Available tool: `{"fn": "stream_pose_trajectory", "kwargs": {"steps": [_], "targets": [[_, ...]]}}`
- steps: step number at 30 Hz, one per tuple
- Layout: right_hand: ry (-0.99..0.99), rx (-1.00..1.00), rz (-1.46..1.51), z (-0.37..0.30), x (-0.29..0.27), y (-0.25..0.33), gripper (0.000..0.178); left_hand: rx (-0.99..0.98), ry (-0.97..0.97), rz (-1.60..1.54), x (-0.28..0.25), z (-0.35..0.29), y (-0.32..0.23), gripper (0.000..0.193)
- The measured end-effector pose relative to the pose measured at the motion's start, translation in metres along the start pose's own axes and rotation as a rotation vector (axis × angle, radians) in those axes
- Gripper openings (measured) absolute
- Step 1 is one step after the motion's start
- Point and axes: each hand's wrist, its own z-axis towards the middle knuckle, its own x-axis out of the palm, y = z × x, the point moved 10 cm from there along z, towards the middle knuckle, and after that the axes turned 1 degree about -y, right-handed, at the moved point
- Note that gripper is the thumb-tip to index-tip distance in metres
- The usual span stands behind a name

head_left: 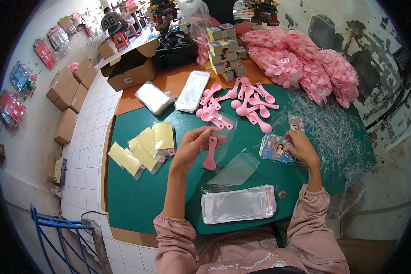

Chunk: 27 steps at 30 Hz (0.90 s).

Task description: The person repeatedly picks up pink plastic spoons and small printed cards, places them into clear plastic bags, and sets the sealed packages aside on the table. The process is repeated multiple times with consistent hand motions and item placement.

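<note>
My left hand is closed on a clear plastic bag and a pink measuring spoon, whose bowl hangs downward. Whether the spoon lies inside that bag I cannot tell. Over to the right, my right hand pinches a colourful printed card above a fanned stack of similar cards. A loose clear bag lies between my hands. Nearer to me is a stack of clear bags. Several filled packets with yellow cards lie at the left.
Loose pink spoons are heaped mid-table, with bulging bags of spoons behind. Clear plastic scraps cover the right side. Bundled card stacks, wrapped white packs and an open carton stand at the back. Another person sits far off.
</note>
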Motion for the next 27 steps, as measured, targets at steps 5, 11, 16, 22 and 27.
{"fn": "stream_pose_trajectory", "kwargs": {"steps": [5, 11, 16, 22, 27], "targets": [[0.151, 0.123, -0.206, 0.005, 0.006, -0.017, 0.022, -0.108, 0.109, 0.1, -0.004, 0.006, 0.003, 0.034], [0.287, -0.094, -0.258, 0.049, 0.013, 0.025, 0.021, -0.168, 0.17, -0.127, -0.018, 0.005, 0.047, 0.036], [0.474, 0.213, -0.513, 0.062, 0.018, 0.023, 0.017, -0.208, 0.267, 0.029, -0.001, 0.005, 0.058, 0.037], [0.221, 0.024, -0.404, 0.082, 0.009, 0.035, 0.013, -0.244, 0.252, 0.025, 0.003, 0.005, 0.056, 0.033], [0.187, -0.363, 0.106, 0.099, 0.035, 0.085, 0.017, -0.262, 0.165, 0.022, 0.005, 0.0, 0.054, 0.029]]}}
